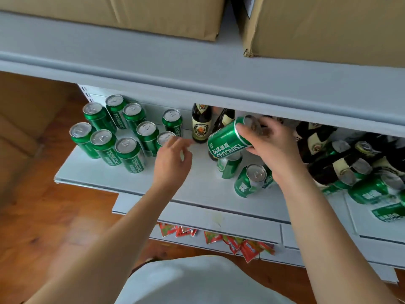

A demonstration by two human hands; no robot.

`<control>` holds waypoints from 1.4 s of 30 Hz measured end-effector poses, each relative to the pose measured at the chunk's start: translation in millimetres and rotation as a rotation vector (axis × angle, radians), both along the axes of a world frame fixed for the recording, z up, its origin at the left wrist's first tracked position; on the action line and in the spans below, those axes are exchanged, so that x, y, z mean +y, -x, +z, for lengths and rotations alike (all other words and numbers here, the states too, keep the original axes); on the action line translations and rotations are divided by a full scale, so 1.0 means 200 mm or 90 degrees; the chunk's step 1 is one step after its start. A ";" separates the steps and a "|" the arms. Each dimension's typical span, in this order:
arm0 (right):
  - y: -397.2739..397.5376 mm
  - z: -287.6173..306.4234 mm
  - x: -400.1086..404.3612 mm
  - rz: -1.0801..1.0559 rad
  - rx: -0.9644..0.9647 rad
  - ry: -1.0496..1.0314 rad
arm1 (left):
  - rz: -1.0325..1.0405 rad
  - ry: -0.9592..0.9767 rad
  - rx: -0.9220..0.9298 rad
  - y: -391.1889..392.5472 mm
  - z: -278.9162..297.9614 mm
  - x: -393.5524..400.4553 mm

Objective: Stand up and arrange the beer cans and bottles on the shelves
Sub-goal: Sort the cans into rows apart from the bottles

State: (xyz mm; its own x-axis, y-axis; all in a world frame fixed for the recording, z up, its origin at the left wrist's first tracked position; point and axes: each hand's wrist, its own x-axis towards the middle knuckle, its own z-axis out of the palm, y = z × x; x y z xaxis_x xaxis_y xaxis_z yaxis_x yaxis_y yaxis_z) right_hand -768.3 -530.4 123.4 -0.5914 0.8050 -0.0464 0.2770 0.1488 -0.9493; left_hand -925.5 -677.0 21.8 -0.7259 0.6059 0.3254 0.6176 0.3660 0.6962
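Several green Tsingtao cans (129,154) stand upright in rows on the left of the white shelf (197,189). My right hand (271,148) grips one green can (228,139), tilted and lifted above the shelf. My left hand (173,161) hovers with fingers apart beside the nearest standing can (165,138), holding nothing. A dark beer bottle (201,123) stands upright behind, a second bottle (223,120) leaning next to it. Two cans (252,179) lie toppled under my right hand. At the right, several dark bottles (333,159) and green cans (370,189) lie in a heap.
An upper shelf (197,69) overhangs the cans and carries two cardboard boxes (328,27). Red snack packets (241,244) hang at a lower shelf's edge. A wooden floor (43,216) and another cardboard box (19,128) lie to the left.
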 end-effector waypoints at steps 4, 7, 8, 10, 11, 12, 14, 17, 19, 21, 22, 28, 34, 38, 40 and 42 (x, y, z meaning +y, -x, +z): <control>0.26 -0.06 -0.20 0.055 -0.088 -0.274 | 0.215 0.070 0.175 0.29 0.02 -0.27; 0.46 -0.08 -0.29 0.034 -0.072 -0.368 | 0.261 0.168 0.121 0.44 0.00 -0.39; 0.52 -0.07 -0.31 0.029 -0.053 -0.387 | 0.242 0.200 0.096 0.47 -0.01 -0.41; 0.64 -0.03 -0.32 0.036 -0.031 -0.399 | 0.188 0.282 0.077 0.52 -0.04 -0.43; 0.70 -0.02 -0.33 0.055 -0.043 -0.378 | 0.164 0.323 0.092 0.53 -0.05 -0.44; 0.76 -0.01 -0.34 0.067 -0.058 -0.365 | 0.147 0.348 0.111 0.53 -0.07 -0.44; 0.85 -0.02 -0.32 0.064 -0.066 -0.392 | 0.136 0.350 0.135 0.55 -0.08 -0.45; 0.96 -0.01 -0.32 0.158 -0.201 -0.282 | 0.123 0.334 0.143 0.58 -0.08 -0.49; 1.07 -0.01 -0.33 0.197 -0.258 -0.212 | 0.105 0.316 0.163 0.61 -0.09 -0.54; 1.19 -0.01 -0.38 0.216 -0.236 -0.184 | 0.081 0.293 0.180 0.64 -0.10 -0.58; 1.25 -0.03 -0.40 0.228 -0.203 -0.184 | 0.075 0.280 0.187 0.65 -0.10 -0.61; 1.47 -0.15 -0.54 0.290 -0.143 -0.254 | 0.078 0.228 0.126 0.77 -0.13 -0.76; 1.64 -0.34 -0.62 0.380 -0.302 -0.433 | 0.067 0.252 0.123 0.76 -0.13 -0.76; 1.66 -0.44 -0.64 0.405 -0.355 -0.475 | 0.067 0.270 0.118 0.74 -0.14 -0.77; 1.64 -0.41 -0.64 0.394 -0.345 -0.480 | 0.087 0.275 0.132 0.73 -0.12 -0.76; 1.56 -0.35 -0.63 0.327 -0.301 -0.475 | 0.108 0.236 0.139 0.71 -0.08 -0.74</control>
State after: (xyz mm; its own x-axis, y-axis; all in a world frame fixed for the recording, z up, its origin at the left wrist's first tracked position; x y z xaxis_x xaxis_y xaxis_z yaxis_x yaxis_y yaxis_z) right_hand -1081.2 -656.0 53.8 -0.9243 0.3790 0.0452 0.3359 0.8640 -0.3752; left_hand -1067.1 -824.0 5.3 -0.7639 0.5884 0.2650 0.6445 0.6748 0.3595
